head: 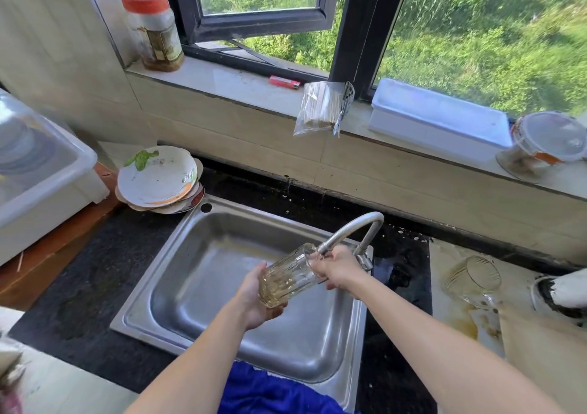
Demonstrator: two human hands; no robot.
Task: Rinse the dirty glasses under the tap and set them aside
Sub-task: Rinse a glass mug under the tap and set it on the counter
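A ribbed glass (287,278) with brownish liquid in its base is held tilted over the steel sink (178,290), its mouth up against the spout of the tap (352,228). My left hand (259,299) cups the base of this glass from below. My right hand (338,269) grips the glass near its rim, right by the spout's end. A second glass (473,278) lies on its side on the counter to the right, with brown stains beside it.
Dirty plates (160,180) are stacked at the sink's back left corner. A white plastic bin (41,188) stands on the left. The windowsill holds a red-lidded jar (152,29), a lighter (284,82), a bag of sticks (320,107) and white containers (438,120).
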